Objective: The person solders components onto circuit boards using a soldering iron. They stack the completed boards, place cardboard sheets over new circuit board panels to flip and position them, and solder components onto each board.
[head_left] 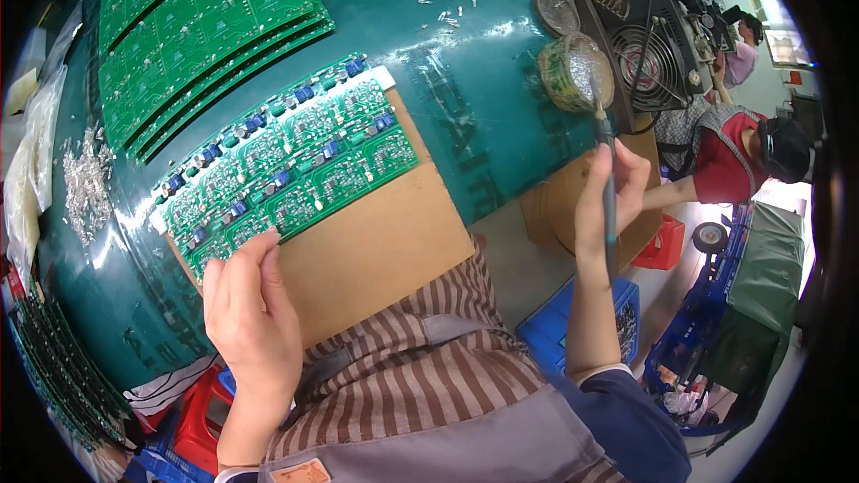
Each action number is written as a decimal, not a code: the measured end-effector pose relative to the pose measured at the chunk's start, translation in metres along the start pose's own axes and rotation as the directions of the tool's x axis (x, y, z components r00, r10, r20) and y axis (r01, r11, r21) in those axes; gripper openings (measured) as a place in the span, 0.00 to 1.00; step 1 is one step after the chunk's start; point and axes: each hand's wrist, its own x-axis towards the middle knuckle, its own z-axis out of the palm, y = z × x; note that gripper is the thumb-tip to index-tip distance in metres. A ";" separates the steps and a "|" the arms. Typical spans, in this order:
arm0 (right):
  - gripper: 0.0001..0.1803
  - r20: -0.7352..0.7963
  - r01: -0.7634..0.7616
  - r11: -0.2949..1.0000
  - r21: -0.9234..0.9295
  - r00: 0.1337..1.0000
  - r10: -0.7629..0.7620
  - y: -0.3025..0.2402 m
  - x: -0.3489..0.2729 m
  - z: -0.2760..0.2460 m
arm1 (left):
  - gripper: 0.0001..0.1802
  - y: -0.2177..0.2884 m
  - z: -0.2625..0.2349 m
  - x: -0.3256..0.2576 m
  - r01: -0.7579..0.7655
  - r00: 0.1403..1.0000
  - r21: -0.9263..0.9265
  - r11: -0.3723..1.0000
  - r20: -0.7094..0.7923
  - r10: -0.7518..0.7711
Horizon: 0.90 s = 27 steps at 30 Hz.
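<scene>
Right hand (pixel 593 215), 3 o'clock: closed round soldering iron (pixel 610 215), tip at round tub (pixel 557 76), between 1 and 2 o'clock. Left hand (pixel 250 304), 8 o'clock: fingers bent, tips at circuit board (pixel 295 159); grip unclear. Circuit board, 10 o'clock: on brown panel (pixel 380 246).

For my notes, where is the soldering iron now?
The soldering iron is in the right hand, right of centre in the head view, tip by the round container.
</scene>
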 end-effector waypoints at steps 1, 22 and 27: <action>0.09 -0.015 0.004 0.999 0.040 1.000 -0.004 -0.003 -0.002 0.002 | 0.07 0.000 -0.003 0.000 0.046 0.998 0.005 0.999 0.033 -0.046; 0.10 0.524 0.176 0.758 0.628 0.624 -0.579 -0.148 -0.068 0.065 | 0.12 -0.033 -0.008 -0.026 0.050 0.986 -0.013 0.999 -0.159 -0.051; 0.11 0.514 0.197 0.758 0.622 0.627 -0.585 -0.145 -0.070 0.068 | 0.09 -0.032 -0.004 -0.026 0.062 0.982 -0.011 0.998 -0.178 -0.063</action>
